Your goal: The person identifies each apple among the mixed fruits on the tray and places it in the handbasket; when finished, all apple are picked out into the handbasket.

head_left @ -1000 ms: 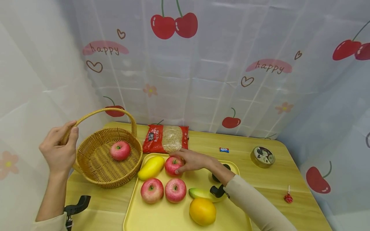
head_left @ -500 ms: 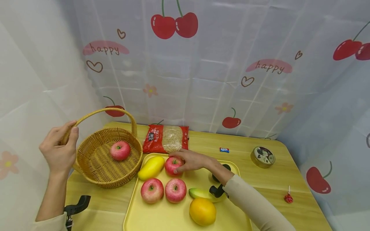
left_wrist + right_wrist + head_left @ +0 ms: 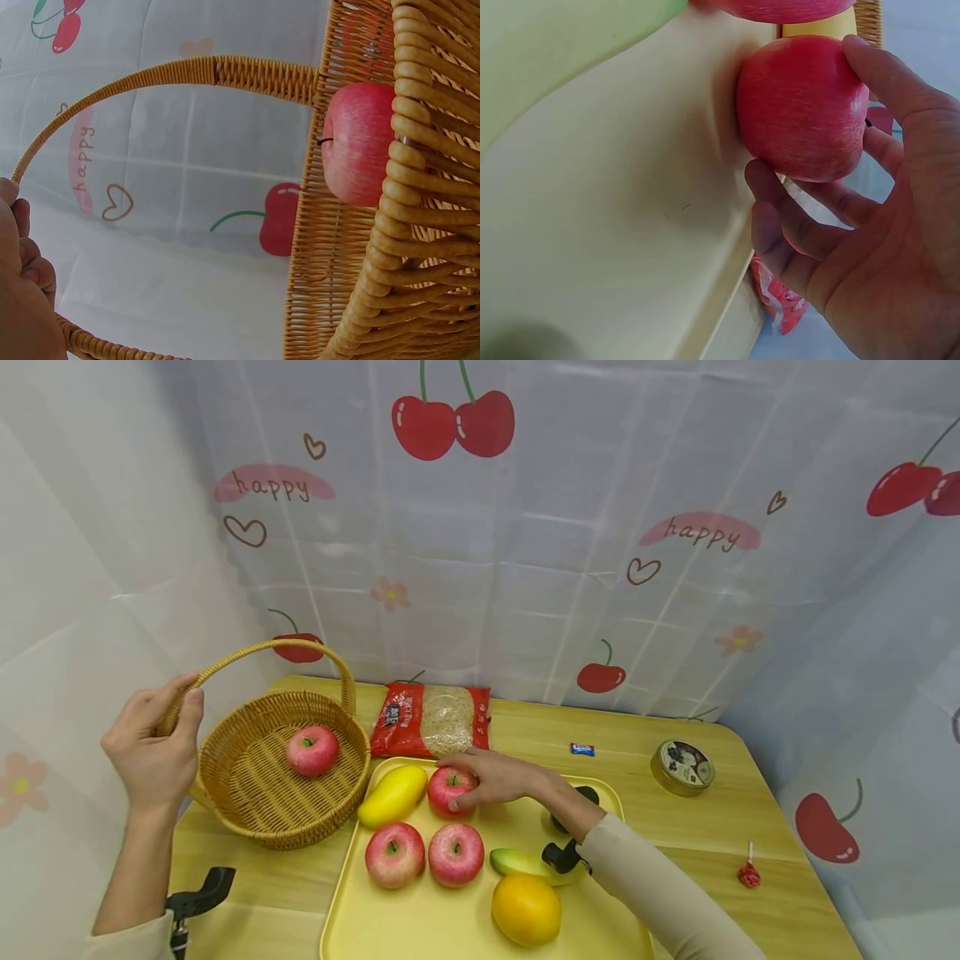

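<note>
My left hand (image 3: pixel 153 743) grips the arched handle (image 3: pixel 135 75) of a wicker basket (image 3: pixel 300 835) at the left of the table. Inside the basket lies one red apple (image 3: pixel 312 751). My right hand (image 3: pixel 501 777) curls its thumb and fingers round another apple (image 3: pixel 802 109) at the far edge of the yellow tray (image 3: pixel 420 935). That apple rests on the tray. A yellow mango (image 3: pixel 393 797) lies just left of it, and two more apples, one on the left (image 3: pixel 394 855) and one on the right (image 3: pixel 456 855), sit in front.
On the tray also lie an orange-yellow fruit (image 3: pixel 527 910), a green-yellow fruit (image 3: pixel 517 862) and a dark green fruit (image 3: pixel 585 795), partly behind my forearm. Behind stands a red food packet (image 3: pixel 431 720). To the right are a small blue wrapper (image 3: pixel 582 749), a round tin (image 3: pixel 682 767) and a lollipop (image 3: pixel 748 873).
</note>
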`<state>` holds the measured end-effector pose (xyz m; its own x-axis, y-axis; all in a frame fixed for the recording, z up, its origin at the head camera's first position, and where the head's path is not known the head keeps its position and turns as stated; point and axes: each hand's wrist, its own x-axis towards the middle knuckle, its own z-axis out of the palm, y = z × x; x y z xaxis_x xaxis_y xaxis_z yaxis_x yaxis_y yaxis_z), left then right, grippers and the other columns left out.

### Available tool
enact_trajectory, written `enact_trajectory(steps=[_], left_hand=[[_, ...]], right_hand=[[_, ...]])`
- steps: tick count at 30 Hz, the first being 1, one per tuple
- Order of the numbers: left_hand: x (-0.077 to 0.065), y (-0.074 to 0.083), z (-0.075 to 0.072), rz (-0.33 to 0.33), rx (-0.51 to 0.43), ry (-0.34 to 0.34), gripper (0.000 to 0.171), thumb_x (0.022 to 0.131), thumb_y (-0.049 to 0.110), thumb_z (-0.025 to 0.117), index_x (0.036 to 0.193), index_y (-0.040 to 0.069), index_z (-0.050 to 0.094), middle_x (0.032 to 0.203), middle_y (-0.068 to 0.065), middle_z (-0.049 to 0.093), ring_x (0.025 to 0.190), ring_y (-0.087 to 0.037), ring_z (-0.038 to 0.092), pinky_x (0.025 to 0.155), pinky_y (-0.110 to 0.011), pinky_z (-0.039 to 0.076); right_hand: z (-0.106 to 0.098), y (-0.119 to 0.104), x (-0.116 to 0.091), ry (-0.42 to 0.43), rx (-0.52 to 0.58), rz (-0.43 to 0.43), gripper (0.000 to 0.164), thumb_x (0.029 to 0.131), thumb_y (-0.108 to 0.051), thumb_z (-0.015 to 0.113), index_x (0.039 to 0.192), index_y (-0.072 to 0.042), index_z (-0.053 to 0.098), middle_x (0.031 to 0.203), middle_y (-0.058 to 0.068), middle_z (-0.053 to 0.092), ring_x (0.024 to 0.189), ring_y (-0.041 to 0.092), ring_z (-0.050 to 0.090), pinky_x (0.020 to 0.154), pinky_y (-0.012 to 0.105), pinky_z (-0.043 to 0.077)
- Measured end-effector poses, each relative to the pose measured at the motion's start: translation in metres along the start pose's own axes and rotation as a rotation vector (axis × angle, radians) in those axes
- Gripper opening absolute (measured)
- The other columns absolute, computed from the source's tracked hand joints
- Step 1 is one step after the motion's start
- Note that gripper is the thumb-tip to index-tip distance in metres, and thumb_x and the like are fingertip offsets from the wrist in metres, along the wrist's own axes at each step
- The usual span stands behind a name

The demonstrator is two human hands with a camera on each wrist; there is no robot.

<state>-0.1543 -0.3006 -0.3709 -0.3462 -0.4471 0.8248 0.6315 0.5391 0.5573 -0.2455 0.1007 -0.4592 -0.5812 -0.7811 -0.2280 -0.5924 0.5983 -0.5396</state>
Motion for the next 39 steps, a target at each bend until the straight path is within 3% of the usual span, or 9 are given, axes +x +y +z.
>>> enact_trajectory(steps=[19, 39], left_hand=[[-0.0007, -0.0007, -0.0009, 0.008, 0.005, 0.000, 0.014, 0.086, -0.004, 0.072, 0.097, -0.011, 0.076, 0.080, 0.017, 0.063, 0.063, -0.001, 0.041, 0.059, -0.011, 0.030], [-0.0003, -0.0003, -0.0015, 0.000, 0.005, -0.008, 0.014, 0.086, -0.004, 0.072, 0.098, -0.011, 0.076, 0.081, 0.017, 0.063, 0.064, 0.000, 0.043, 0.060, -0.011, 0.031]], right_hand=[[0.0020, 0.0026, 0.0018, 0.022, -0.028, -0.010, 0.073, 0.088, -0.053, 0.072, 0.150, -0.021, 0.048, 0.148, 0.001, 0.049, 0.132, 0.019, 0.047, 0.111, 0.042, 0.039], [0.0024, 0.0011, 0.0024, 0.088, -0.075, -0.031, 0.071, 0.084, -0.055, 0.073, 0.145, -0.022, 0.054, 0.139, -0.002, 0.056, 0.120, 0.015, 0.053, 0.104, 0.038, 0.046]])
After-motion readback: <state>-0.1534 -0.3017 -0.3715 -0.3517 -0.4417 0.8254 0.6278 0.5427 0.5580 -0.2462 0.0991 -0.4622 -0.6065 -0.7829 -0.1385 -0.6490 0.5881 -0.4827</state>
